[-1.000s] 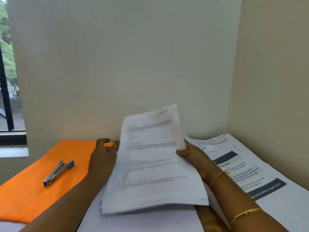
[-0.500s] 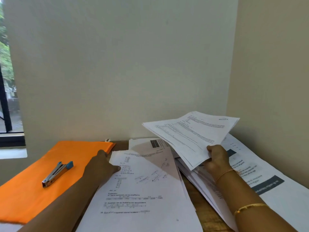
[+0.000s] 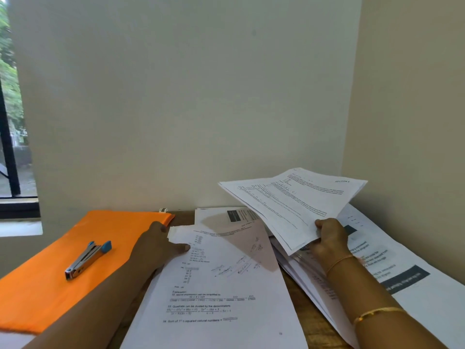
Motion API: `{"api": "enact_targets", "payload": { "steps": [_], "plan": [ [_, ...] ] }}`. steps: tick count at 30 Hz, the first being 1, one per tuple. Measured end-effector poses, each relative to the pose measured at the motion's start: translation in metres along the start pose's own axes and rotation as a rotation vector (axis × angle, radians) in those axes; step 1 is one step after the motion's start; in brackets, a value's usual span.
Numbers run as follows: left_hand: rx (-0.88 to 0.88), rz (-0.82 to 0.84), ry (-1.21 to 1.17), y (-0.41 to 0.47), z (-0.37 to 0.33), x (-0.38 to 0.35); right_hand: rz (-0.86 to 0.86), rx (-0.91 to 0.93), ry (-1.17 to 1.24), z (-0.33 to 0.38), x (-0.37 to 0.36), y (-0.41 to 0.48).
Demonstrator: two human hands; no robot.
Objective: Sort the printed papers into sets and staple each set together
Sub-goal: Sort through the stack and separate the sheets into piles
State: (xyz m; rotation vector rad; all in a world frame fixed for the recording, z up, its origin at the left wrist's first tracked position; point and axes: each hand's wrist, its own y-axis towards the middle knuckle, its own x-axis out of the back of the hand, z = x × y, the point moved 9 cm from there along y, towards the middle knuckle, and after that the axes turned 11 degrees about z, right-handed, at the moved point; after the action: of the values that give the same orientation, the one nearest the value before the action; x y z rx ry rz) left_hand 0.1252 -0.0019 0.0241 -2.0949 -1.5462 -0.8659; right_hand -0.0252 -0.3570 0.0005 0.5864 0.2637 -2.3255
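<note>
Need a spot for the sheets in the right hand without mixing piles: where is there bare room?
The orange folder is bare around the stapler, widest on its near side. A narrow strip of wood shows between the maths sheet and the right-hand stack. Under the held sheets the piles overlap, crowded up to the wall.

One wide-angle view, worn on the person's head, looks forward and slightly down from close above the desk's (image 3: 312,326) near edge. It faces the far wall (image 3: 188,96). A side wall (image 3: 415,122) closes the right, a window (image 3: 12,122) the left. The left hand (image 3: 161,245) and right hand (image 3: 332,240) reach in from below.
</note>
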Motion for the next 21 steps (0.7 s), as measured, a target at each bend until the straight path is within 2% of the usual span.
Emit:
{"api": "enact_targets", "payload": {
  "steps": [5, 8, 12, 15, 21],
  "plan": [
    [-0.109, -0.027, -0.109, -0.002, -0.008, 0.001, -0.015, 0.024, -0.048, -0.001, 0.001, 0.006],
    [-0.1, -0.047, -0.119, -0.001, -0.01, 0.002, -0.058, 0.056, -0.081, 0.004, 0.002, 0.005],
    [-0.115, -0.153, 0.004, 0.0, -0.011, 0.014, -0.117, 0.191, -0.125, 0.023, 0.004, -0.011],
    [-0.163, -0.229, -0.023, -0.002, -0.009, 0.025, -0.157, 0.321, -0.187, 0.036, 0.004, -0.02],
    [-0.176, -0.274, -0.071, -0.001, -0.004, 0.031, -0.209, 0.411, -0.27, 0.045, 0.007, -0.028]
  ]
}}
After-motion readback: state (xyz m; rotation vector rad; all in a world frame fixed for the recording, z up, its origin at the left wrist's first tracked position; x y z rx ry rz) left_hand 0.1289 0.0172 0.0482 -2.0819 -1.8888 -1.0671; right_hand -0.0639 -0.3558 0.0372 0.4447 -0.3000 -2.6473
